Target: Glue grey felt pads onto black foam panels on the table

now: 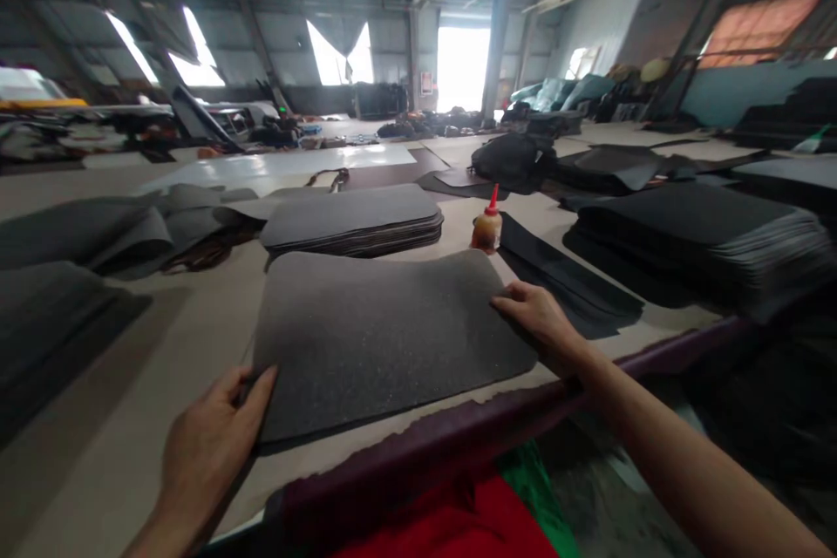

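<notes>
In front of me a dark grey sheet (385, 340) with rounded corners lies near the table's front edge. My left hand (215, 436) grips its left edge, thumb on top and fingers beneath. At the right edge, my right hand (536, 318) pinches the sheet between thumb and fingers. Just behind it sits a stack of similar grey sheets (353, 218). A small glue-like bottle (487, 228) with a red pointed cap stands beyond the sheet's far right corner. Dark strips (562, 279) lie beside my right hand.
A tall stack of dark sheets (699, 227) stands on the right. Loose grey pieces (118, 231) are heaped at the left, with another dark pile (52, 331) nearer. A black bundle (510, 161) rests farther back. The table's purple-covered edge (445, 440) runs in front of me.
</notes>
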`<act>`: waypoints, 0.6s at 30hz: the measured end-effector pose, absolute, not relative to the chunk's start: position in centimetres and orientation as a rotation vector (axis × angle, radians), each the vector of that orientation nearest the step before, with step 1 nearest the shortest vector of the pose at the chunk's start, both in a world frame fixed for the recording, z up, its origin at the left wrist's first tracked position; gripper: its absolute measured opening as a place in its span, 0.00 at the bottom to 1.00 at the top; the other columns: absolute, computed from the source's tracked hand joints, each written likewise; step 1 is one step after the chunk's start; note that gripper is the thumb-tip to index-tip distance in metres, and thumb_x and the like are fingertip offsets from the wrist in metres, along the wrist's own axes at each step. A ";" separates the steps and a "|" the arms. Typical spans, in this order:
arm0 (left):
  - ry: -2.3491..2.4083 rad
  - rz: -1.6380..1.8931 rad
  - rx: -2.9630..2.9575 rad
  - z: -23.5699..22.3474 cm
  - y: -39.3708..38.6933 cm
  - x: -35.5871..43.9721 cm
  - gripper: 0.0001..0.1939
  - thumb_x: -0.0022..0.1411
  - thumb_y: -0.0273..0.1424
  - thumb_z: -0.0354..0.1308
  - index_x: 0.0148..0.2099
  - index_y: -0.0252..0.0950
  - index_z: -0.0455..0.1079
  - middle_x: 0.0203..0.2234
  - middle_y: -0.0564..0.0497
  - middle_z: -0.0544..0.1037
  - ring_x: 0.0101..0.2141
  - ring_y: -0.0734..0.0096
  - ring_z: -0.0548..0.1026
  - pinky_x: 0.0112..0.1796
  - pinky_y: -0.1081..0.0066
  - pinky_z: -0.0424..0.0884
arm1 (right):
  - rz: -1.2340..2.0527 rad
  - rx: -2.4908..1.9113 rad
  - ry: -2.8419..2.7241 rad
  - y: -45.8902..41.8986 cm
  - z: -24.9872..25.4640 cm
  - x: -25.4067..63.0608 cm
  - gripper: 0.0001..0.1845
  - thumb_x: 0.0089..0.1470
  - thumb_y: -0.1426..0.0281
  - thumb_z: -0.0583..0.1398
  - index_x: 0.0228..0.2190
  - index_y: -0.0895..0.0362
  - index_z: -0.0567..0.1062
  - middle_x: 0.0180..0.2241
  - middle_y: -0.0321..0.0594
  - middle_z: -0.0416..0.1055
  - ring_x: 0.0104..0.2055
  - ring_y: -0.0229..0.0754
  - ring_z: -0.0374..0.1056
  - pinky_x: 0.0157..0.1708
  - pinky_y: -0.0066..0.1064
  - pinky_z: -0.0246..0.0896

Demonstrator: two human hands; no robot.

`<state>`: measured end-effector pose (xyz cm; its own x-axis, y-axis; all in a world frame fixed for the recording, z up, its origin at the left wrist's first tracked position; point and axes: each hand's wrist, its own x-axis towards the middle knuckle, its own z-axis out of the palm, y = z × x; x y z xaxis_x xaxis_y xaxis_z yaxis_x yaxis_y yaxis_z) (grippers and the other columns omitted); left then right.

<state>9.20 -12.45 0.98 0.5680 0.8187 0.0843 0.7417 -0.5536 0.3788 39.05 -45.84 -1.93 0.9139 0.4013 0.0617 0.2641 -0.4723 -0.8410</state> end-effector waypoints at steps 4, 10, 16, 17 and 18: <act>1.388 0.268 2.508 1.2 -12.7 9.2 0.23 0.65 0.53 0.43 0.47 0.46 0.71 0.34 0.51 0.78 0.36 0.57 0.75 0.32 0.70 0.62 | 0.082 -2.174 -0.497 -45.7 -1.7 38.8 0.17 0.51 0.54 0.62 0.24 0.55 0.71 0.20 0.33 0.66 0.24 0.38 0.63 0.21 0.26 0.51; 1.407 0.207 2.498 1.2 -12.3 9.4 0.23 0.64 0.54 0.43 0.47 0.46 0.70 0.34 0.52 0.78 0.36 0.58 0.75 0.32 0.71 0.62 | -0.026 -2.283 -0.531 -45.6 -1.8 38.9 0.17 0.51 0.55 0.62 0.22 0.55 0.70 0.20 0.32 0.64 0.25 0.38 0.61 0.24 0.28 0.50; 1.412 0.186 2.526 1.0 -12.2 9.4 0.24 0.64 0.54 0.42 0.47 0.45 0.69 0.33 0.52 0.78 0.36 0.57 0.74 0.32 0.70 0.61 | -0.053 -2.366 -0.522 -45.6 -2.0 38.8 0.16 0.53 0.56 0.62 0.23 0.54 0.71 0.21 0.32 0.67 0.26 0.38 0.64 0.26 0.29 0.50; 1.409 0.184 2.523 1.0 -12.2 9.4 0.25 0.64 0.54 0.41 0.47 0.46 0.69 0.33 0.52 0.78 0.35 0.57 0.74 0.32 0.70 0.61 | -0.057 -2.380 -0.521 -45.6 -2.0 38.8 0.16 0.53 0.56 0.62 0.23 0.54 0.71 0.21 0.32 0.67 0.27 0.38 0.64 0.26 0.29 0.50; 1.400 0.182 2.519 1.0 -12.2 9.3 0.25 0.64 0.54 0.40 0.47 0.46 0.69 0.33 0.52 0.78 0.35 0.57 0.74 0.31 0.70 0.61 | -0.063 -2.396 -0.521 -45.6 -2.0 38.7 0.16 0.53 0.56 0.62 0.23 0.54 0.71 0.22 0.33 0.67 0.27 0.39 0.64 0.26 0.29 0.50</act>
